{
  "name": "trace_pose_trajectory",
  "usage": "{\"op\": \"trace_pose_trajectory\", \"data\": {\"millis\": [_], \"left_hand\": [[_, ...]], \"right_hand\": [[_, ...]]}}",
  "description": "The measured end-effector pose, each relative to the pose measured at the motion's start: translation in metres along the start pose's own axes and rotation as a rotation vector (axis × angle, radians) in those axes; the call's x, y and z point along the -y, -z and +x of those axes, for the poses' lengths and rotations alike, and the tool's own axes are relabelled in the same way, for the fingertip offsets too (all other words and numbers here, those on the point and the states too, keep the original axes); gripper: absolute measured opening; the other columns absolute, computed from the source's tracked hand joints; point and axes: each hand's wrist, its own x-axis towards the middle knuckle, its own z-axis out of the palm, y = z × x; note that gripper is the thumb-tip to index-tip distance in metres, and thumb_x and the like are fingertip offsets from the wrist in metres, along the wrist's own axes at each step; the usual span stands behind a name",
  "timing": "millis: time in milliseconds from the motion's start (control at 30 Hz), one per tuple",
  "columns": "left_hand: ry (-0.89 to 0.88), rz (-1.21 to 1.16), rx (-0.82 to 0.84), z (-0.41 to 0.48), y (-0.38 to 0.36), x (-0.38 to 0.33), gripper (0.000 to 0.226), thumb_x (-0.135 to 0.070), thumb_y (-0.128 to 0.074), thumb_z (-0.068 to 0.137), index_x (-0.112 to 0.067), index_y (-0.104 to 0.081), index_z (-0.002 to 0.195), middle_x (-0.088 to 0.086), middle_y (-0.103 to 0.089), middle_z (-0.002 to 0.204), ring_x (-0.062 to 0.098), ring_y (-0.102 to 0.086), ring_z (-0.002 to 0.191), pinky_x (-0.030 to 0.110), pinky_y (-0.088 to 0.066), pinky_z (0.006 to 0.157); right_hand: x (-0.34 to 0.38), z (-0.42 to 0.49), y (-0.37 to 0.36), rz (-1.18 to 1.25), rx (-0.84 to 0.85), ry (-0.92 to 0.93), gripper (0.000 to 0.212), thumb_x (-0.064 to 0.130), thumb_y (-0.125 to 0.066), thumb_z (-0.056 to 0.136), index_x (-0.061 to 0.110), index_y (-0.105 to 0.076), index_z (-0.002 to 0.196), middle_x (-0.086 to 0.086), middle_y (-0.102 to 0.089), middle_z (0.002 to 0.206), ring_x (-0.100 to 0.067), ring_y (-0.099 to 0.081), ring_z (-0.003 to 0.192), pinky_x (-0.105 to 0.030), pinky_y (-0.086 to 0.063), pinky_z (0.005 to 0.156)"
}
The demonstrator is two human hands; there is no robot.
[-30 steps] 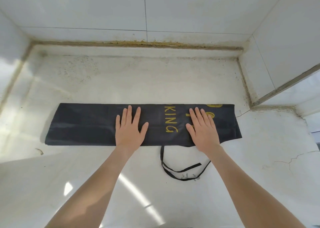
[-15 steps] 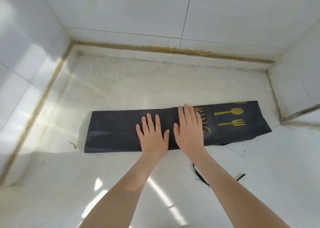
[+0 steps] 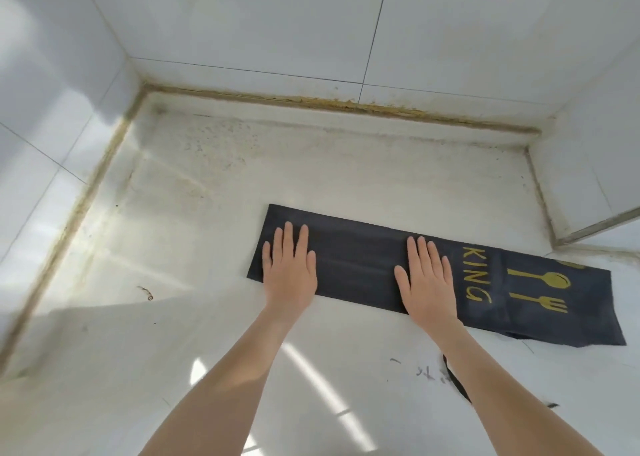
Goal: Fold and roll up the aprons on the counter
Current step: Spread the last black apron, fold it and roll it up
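A dark navy apron (image 3: 360, 265), folded into a long narrow strip, lies flat on the white counter (image 3: 242, 195). Gold letters "KING" and a gold spoon and fork show on its right part. My left hand (image 3: 289, 268) rests flat with straight fingers on the strip's left end. Flat on the strip's middle, just left of the lettering, lies my right hand (image 3: 427, 277). A black apron strap (image 3: 455, 384) trails out from under the strip near my right forearm, partly hidden by it.
White tiled walls close the counter at the back, left and right, with a stained yellowish seam (image 3: 346, 103) along the back edge. A small bit of debris (image 3: 147, 292) lies left of the apron. Bare counter stretches left of and in front of the apron.
Both hands slid leftward along the strip and spread apart; the left hand now lies at the strip's left end. The view swung left, so the apron appears further right.
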Motion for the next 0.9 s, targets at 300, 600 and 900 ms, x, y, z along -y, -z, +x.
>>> {"op": "trace_pose_trajectory", "data": {"millis": [300, 600, 900], "left_hand": [[0.477, -0.257, 0.076, 0.021, 0.051, 0.015, 0.055, -0.031, -0.063, 0.087, -0.003, -0.037, 0.126, 0.013, -0.044, 0.125, 0.034, -0.044, 0.113, 0.037, -0.038, 0.087], [0.536, -0.604, 0.416, 0.032, 0.064, 0.035, 0.016, -0.02, -0.061, 0.081, -0.005, -0.061, 0.084, 0.01, -0.064, 0.085, 0.027, -0.06, 0.078, 0.032, -0.047, 0.069], [0.672, -0.93, 0.359, 0.03, 0.077, 0.038, 0.045, -0.026, -0.065, 0.062, -0.002, -0.054, 0.098, 0.011, -0.066, 0.09, 0.028, -0.067, 0.078, 0.036, -0.058, 0.065]], "right_hand": [[0.075, 0.008, 0.024, 0.191, -0.045, 0.15, 0.057, 0.024, -0.03, 0.088, 0.003, -0.045, 0.139, -0.016, -0.047, 0.142, -0.033, -0.044, 0.132, -0.049, -0.038, 0.105], [0.123, 0.004, 0.005, 0.123, 0.189, 0.313, 0.069, 0.052, -0.008, 0.09, 0.025, 0.002, 0.153, -0.004, 0.005, 0.161, -0.025, 0.009, 0.147, -0.046, 0.006, 0.116], [0.13, 0.006, 0.013, 0.213, 0.266, 0.317, 0.072, 0.042, -0.039, 0.097, 0.03, 0.005, 0.152, -0.001, 0.011, 0.16, -0.022, 0.016, 0.146, -0.044, 0.01, 0.116]]}}
